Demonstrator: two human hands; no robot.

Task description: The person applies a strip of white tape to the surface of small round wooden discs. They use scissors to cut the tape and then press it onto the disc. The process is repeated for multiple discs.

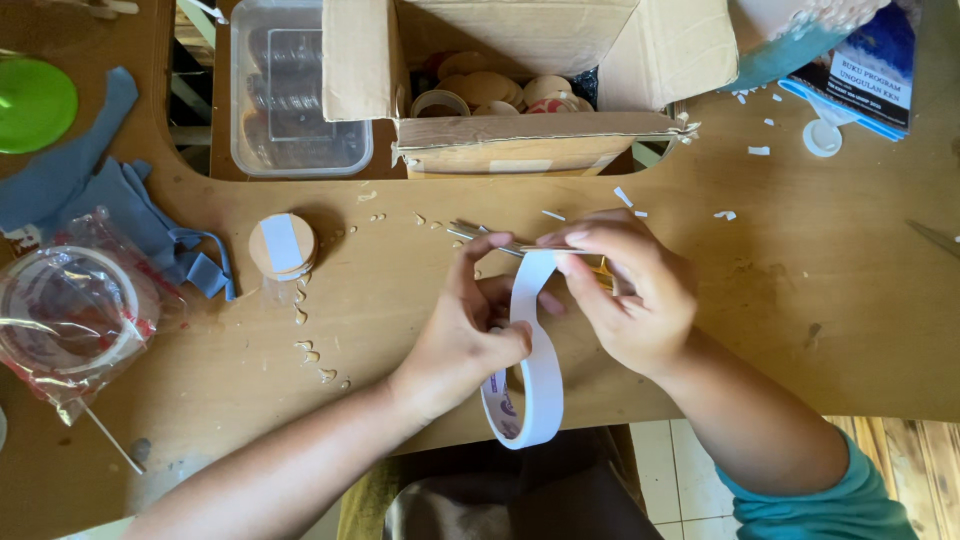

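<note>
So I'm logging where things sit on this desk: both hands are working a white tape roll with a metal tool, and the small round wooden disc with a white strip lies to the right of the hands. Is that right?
Not quite. The head view shows the round wooden disc to the left of the hands, near the blue cloth. The rest holds: the left hand and right hand work the white tape roll with the metal tool.

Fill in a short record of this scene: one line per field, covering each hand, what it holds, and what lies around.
Left hand: holds white tape roll on edge
Right hand: pinches the white strip's free end, beside metal scissors
Surface: wooden table, with scattered scraps
Behind: open cardboard box of tape rolls; clear plastic container
Left side: round disc, blue cloth, bagged tape
</note>
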